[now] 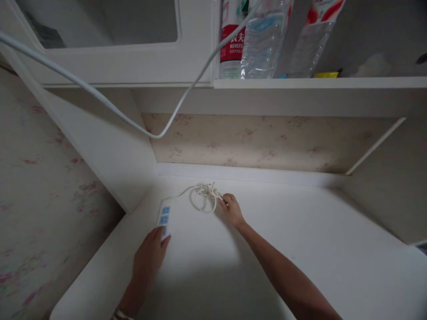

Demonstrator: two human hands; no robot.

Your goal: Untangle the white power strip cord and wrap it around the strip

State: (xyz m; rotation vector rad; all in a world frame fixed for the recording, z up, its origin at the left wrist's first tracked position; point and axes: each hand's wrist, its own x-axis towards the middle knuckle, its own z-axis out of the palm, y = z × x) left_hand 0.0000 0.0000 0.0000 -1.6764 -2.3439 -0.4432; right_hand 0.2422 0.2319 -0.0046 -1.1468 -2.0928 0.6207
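A white power strip with blue sockets lies on the white desk near the left wall. My left hand rests on its near end, fingers curled over it. The strip's white cord runs back to a loose coil near the rear edge. My right hand reaches to the coil's right side, its fingers pinched on the cord.
A thick white cable hangs in an arc across the upper left. A shelf above holds plastic water bottles. Floral wallpaper backs the desk; a white side panel stands to the left.
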